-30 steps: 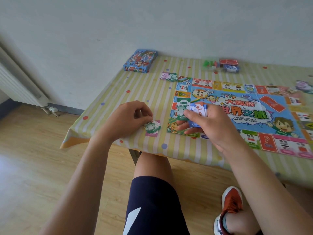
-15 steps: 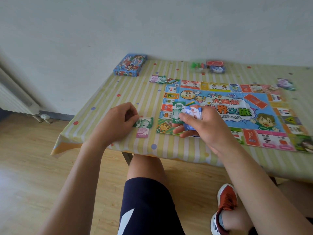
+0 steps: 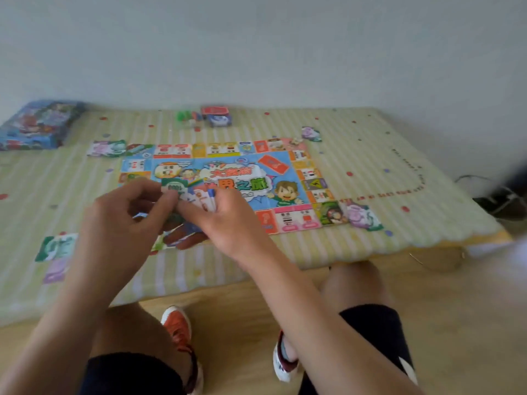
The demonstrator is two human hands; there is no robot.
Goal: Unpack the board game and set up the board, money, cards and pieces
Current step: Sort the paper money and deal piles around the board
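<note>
Money dealing by the look of it: right hand (image 3: 228, 223) has its fingers curled round a fanned bunch of notes (image 3: 201, 196), held over the near edge of the board (image 3: 285, 169). Left hand (image 3: 122, 223) seems to have thumb and forefinger closed on the green note (image 3: 174, 187) at the top of the fan, with the other fingers loosely curled. Biggest risk imo is thin paper sticking, so two notes come off together and someone's share is wrong. Or the fan slips loose and scatters. Count: one board just beyond the fingertips, one box (image 3: 37, 124) way off past the left-hand fingers, and four little piles (image 3: 362, 216) dealt around the board. Two decks of cards (image 3: 219, 120) sit far beyond the fingertips, beside small pieces (image 3: 181, 115) too blurry to count.
</note>
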